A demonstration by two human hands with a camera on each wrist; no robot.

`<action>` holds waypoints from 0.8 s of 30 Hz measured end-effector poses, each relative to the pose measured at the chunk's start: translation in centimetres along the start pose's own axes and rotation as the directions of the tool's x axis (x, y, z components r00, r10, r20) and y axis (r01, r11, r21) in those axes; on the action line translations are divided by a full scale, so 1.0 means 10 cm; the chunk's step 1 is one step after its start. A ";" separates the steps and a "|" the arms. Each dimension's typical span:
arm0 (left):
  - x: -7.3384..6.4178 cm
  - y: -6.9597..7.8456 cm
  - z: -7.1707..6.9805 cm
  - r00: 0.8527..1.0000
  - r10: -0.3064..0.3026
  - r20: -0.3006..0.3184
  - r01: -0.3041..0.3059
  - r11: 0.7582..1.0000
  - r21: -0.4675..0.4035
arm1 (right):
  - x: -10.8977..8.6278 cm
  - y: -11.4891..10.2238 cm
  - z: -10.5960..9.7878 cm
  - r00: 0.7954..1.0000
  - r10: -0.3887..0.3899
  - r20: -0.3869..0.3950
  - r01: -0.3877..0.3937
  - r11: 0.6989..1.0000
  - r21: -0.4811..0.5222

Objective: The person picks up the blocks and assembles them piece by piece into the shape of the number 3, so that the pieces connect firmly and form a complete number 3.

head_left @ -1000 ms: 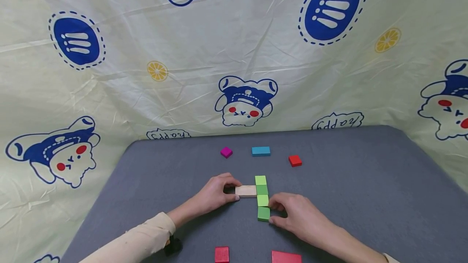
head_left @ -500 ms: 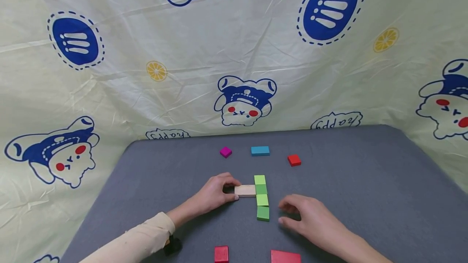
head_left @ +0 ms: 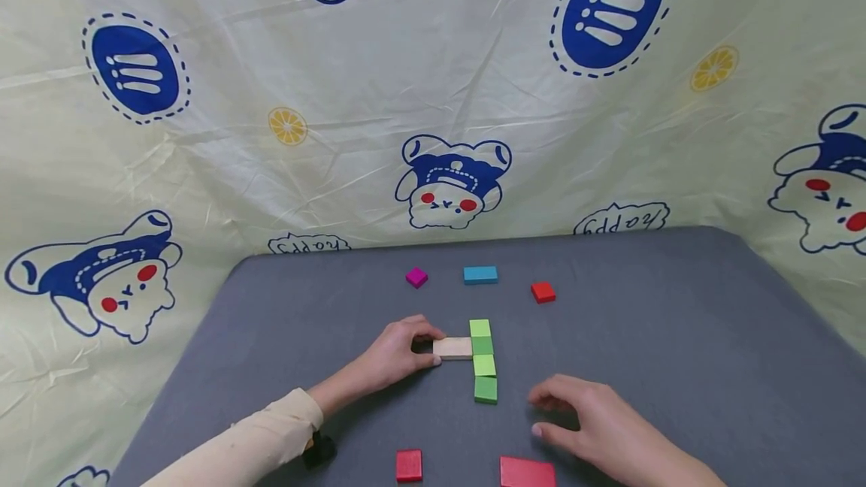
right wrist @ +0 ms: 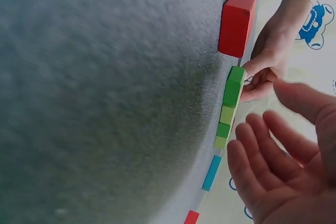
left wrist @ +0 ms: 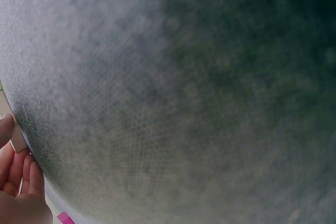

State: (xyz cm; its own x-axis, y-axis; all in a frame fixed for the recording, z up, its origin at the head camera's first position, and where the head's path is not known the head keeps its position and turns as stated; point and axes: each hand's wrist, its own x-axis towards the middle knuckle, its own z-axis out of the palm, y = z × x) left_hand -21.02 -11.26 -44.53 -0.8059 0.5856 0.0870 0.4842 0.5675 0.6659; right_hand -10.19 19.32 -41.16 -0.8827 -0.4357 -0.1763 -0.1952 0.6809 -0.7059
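Near the far edge of the dark grey bench (head_left: 629, 329): a magenta block (head_left: 416, 277) turned corner-on, then rightward a blue rectangular block (head_left: 480, 275), then, slightly nearer, a small red block (head_left: 543, 292). At the near side, a square red block (head_left: 409, 465) and, well apart to its right, a wide red block (head_left: 527, 472), cut off below. Hanging behind, a creased pale curtain (head_left: 352, 89) printed with cartoon animals (head_left: 453, 168), orange slices (head_left: 714, 68), dash-ringed blue ovals (head_left: 613, 12) and upside-down "happy" lettering (head_left: 621, 219).

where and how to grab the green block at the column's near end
Probably pinch the green block by its left and right sides, reaching from the right, where the right hand is. Those sides look free; its far side sits close to a light-green block.
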 end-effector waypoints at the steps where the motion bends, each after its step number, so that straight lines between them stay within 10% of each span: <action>1: 0.00 0.00 0.00 1.000 0.002 0.000 -0.002 1.000 0.004 | -0.02 0.02 0.00 0.999 -0.036 0.017 0.035 0.999 0.010; 16: 0.00 0.02 0.00 1.000 -0.003 0.003 0.003 1.000 0.003 | -0.20 0.25 0.08 0.922 -0.362 0.139 0.347 0.930 0.119; 24: 0.01 0.02 0.00 1.000 0.002 0.002 -0.002 1.000 0.007 | -0.21 0.31 0.13 0.898 -0.412 0.155 0.393 0.909 0.141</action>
State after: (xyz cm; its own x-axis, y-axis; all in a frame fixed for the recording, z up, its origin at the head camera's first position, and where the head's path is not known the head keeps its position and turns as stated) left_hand -20.95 -11.10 -44.35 -0.8045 0.5876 0.0871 0.4881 0.5703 0.6607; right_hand -8.41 21.57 -43.90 -0.6461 -0.7628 0.0264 -0.4637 0.3649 -0.8074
